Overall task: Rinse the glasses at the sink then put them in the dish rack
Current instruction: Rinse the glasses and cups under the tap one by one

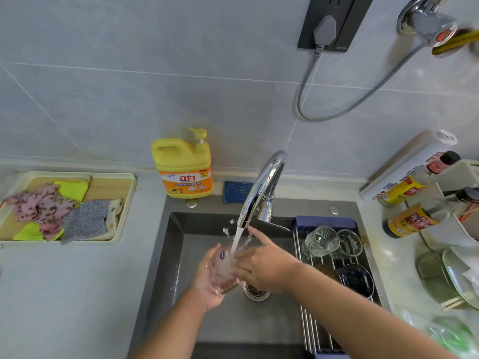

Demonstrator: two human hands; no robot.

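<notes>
Where water (236, 240) hits, the glass (223, 274) blurs

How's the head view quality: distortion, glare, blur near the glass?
Head view: strong wide-angle bowing of the tile lines; soft, even light, faint shadows; bright glare on the chrome faucet; the glass in the left hand is washed out by the water stream, edges hard to trace; right hand sharp; green item bottom right blurred.

Rack (308, 330) far end taken: ribbed glass (321, 240), second glass (348, 243) beside it, dark bowl (357, 279) just nearer. Near bars prob. free; right forearm (350, 307) hides part. Faucet spout (261, 187) arches over sink (176, 255); left hand (207, 283), right hand (264, 268) w/ held glass (224, 270) fill mid-basin.
</notes>
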